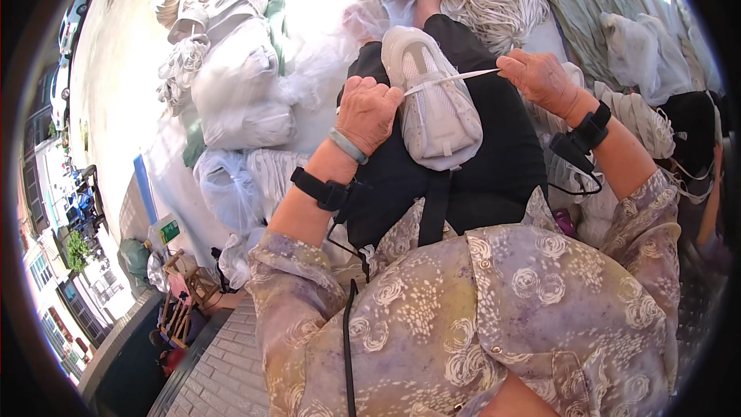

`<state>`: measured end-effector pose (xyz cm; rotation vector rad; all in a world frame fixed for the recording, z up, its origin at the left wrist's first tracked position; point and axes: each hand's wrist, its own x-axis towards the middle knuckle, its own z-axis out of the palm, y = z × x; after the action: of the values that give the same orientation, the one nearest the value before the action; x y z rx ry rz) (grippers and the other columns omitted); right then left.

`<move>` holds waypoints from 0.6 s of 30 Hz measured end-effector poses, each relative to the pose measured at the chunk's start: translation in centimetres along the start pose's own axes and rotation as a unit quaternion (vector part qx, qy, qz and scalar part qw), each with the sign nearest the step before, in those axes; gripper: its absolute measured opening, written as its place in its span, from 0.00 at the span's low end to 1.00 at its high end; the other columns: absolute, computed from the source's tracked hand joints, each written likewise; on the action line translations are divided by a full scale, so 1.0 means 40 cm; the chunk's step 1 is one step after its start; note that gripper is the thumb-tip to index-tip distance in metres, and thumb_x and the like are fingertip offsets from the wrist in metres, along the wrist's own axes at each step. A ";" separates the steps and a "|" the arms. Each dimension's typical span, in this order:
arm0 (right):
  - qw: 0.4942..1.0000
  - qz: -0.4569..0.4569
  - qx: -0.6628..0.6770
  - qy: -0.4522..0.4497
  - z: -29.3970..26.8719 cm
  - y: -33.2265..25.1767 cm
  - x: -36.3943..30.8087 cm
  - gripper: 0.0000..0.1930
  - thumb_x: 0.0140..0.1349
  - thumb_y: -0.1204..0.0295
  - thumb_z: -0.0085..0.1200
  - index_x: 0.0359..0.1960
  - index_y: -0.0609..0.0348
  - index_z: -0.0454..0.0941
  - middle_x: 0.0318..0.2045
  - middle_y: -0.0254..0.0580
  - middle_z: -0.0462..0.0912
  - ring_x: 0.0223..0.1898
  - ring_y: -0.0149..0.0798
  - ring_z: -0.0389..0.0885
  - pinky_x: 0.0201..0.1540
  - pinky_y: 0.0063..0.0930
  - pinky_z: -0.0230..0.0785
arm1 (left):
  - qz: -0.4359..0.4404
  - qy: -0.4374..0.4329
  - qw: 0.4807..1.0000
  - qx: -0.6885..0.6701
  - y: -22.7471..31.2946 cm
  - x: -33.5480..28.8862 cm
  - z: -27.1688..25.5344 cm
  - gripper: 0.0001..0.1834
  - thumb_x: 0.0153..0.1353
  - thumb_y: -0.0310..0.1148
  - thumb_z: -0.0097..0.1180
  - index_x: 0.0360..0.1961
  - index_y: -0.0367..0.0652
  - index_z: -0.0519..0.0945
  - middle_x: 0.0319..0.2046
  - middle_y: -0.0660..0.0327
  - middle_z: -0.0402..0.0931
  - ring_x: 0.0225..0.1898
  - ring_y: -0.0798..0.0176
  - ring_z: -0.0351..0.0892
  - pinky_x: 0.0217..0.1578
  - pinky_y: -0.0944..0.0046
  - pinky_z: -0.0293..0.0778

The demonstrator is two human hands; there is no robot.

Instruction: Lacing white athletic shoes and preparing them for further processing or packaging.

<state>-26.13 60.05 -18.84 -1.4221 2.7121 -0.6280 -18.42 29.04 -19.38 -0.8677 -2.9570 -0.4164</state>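
Observation:
A white sneaker upper (446,127) with a mesh tongue lies on my lap, over black cloth (505,135). A flat white shoelace (468,75) runs across it through the eyelet area. My left hand (367,114) is closed in a fist beside the upper, gripping one side of the lace. Out to the right, my right hand (543,85) pinches the other end, and the lace stretches taut between the two. Whether the upper has a sole underneath is hidden.
Bundled white laces (494,0) lie beyond my knees. White plastic-wrapped packs (235,96) stand on the left, with a bluish plastic bag (228,185) nearer. More white shoe parts (641,120) are piled on the right. A wooden chair (181,293) stands at the lower left.

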 end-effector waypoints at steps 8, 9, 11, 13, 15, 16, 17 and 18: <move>0.999 0.037 -0.001 -0.010 -0.050 0.062 -0.050 0.06 0.55 0.73 0.52 0.34 0.58 0.72 0.25 0.43 0.75 0.26 0.50 0.74 0.29 0.38 0.64 | -0.158 0.051 0.967 0.195 -0.204 -0.158 -0.147 0.06 0.55 0.31 0.47 0.22 0.49 0.74 0.19 0.61 0.74 0.25 0.56 0.74 0.31 0.57 0.62; 0.999 0.031 0.000 -0.006 -0.065 0.065 -0.050 0.06 0.55 0.73 0.52 0.34 0.58 0.72 0.25 0.43 0.75 0.26 0.50 0.74 0.29 0.38 0.64 | -0.176 0.073 0.957 0.220 -0.261 -0.224 -0.187 0.07 0.56 0.32 0.46 0.23 0.50 0.76 0.19 0.59 0.75 0.24 0.53 0.74 0.29 0.55 0.63; 0.998 0.038 -0.037 0.014 -0.107 0.076 -0.063 0.04 0.57 0.72 0.49 0.32 0.56 0.72 0.25 0.43 0.75 0.29 0.49 0.75 0.31 0.38 0.66 | -0.275 0.077 0.922 0.260 -0.337 -0.341 -0.272 0.08 0.57 0.35 0.47 0.26 0.48 0.77 0.20 0.57 0.76 0.26 0.50 0.76 0.28 0.52 0.67; 0.995 0.071 -0.066 -0.010 -0.156 0.098 -0.099 0.04 0.58 0.72 0.48 0.33 0.57 0.72 0.26 0.44 0.75 0.30 0.50 0.75 0.32 0.38 0.65 | -0.369 0.076 0.880 0.289 -0.388 -0.444 -0.362 0.09 0.58 0.38 0.47 0.29 0.48 0.78 0.22 0.56 0.78 0.29 0.49 0.77 0.31 0.53 0.70; 0.990 0.101 -0.098 -0.032 -0.205 0.138 -0.138 0.04 0.58 0.72 0.47 0.33 0.57 0.72 0.26 0.44 0.76 0.31 0.50 0.75 0.34 0.38 0.65 | -0.440 0.095 0.835 0.318 -0.442 -0.539 -0.432 0.11 0.59 0.40 0.47 0.33 0.49 0.79 0.25 0.55 0.79 0.32 0.49 0.78 0.34 0.54 0.71; 0.987 0.104 -0.122 -0.026 -0.233 0.160 -0.160 0.05 0.58 0.73 0.48 0.35 0.58 0.73 0.28 0.44 0.76 0.30 0.49 0.74 0.34 0.38 0.64 | -0.473 0.103 0.813 0.324 -0.466 -0.583 -0.461 0.12 0.59 0.41 0.47 0.35 0.50 0.80 0.26 0.55 0.79 0.33 0.49 0.78 0.35 0.55 0.71; 0.984 0.103 -0.141 -0.018 -0.259 0.181 -0.180 0.06 0.58 0.74 0.48 0.36 0.59 0.73 0.30 0.44 0.76 0.29 0.49 0.73 0.35 0.37 0.64 | -0.475 0.106 0.809 0.329 -0.470 -0.617 -0.503 0.12 0.59 0.41 0.47 0.35 0.50 0.80 0.26 0.55 0.79 0.33 0.49 0.78 0.35 0.55 0.71; 0.979 0.101 -0.174 -0.012 -0.301 0.195 -0.207 0.07 0.58 0.74 0.47 0.37 0.60 0.73 0.31 0.45 0.77 0.30 0.49 0.73 0.34 0.37 0.64 | -0.473 0.116 0.809 0.329 -0.473 -0.631 -0.540 0.12 0.60 0.41 0.47 0.35 0.50 0.80 0.28 0.55 0.79 0.33 0.50 0.78 0.35 0.55 0.72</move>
<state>-29.80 74.67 -11.94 -1.1659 3.0020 -0.1258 -8.20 -5.24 -5.86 0.7029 -2.7084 0.4726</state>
